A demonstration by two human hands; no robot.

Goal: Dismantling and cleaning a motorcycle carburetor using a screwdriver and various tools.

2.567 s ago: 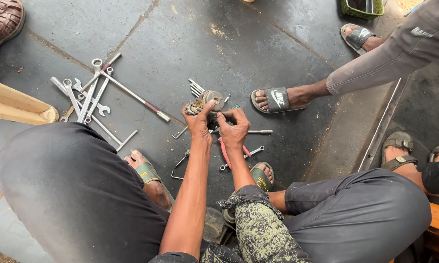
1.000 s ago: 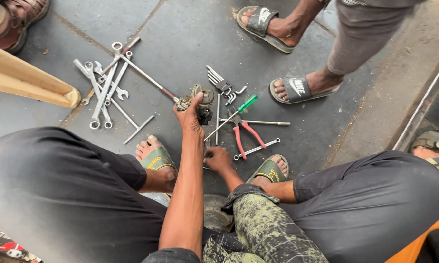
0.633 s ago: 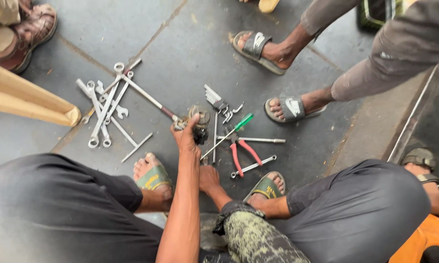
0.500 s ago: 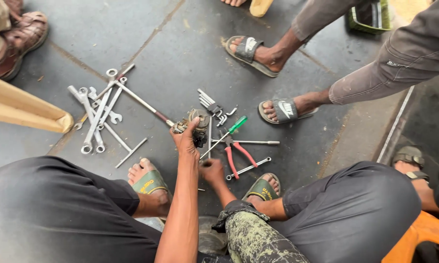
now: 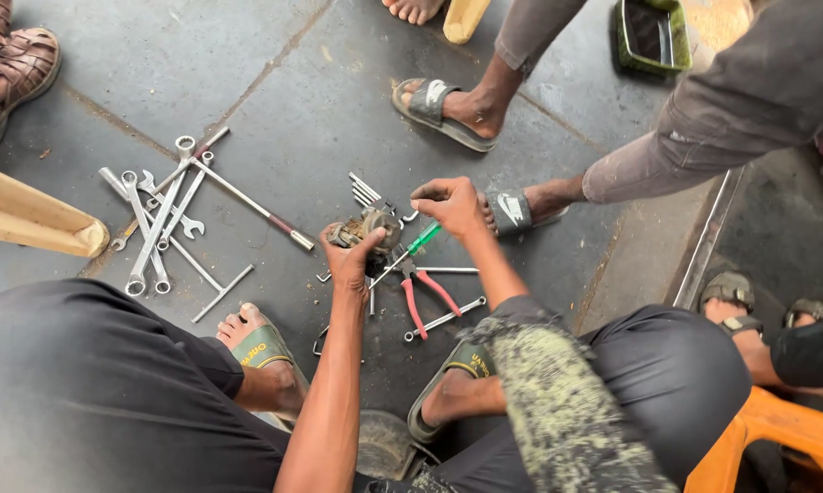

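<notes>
My left hand (image 5: 350, 260) grips a small grimy metal engine part (image 5: 375, 225) and holds it just above the concrete floor. My right hand (image 5: 453, 203) hovers to its right with fingers pinched together; I cannot see anything between them. Under that hand lies a green-handled screwdriver (image 5: 423, 239). Red-handled pliers (image 5: 428, 294) and a small spanner (image 5: 443, 319) rest nearer to me. A bunch of thin metal keys (image 5: 366, 194) lies just beyond the part.
Several spanners (image 5: 156, 219) and a long socket bar (image 5: 247, 203) lie spread at the left, beside a wooden beam (image 5: 28, 215). Another person's sandalled feet (image 5: 443, 100) stand close behind the tools. An orange stool (image 5: 777, 429) is at lower right, a green tray (image 5: 654, 32) at top.
My right hand has risen from down by my foot to above the screwdriver, fingers pinched. My left hand stays on the metal part. The standing person's feet have shifted.
</notes>
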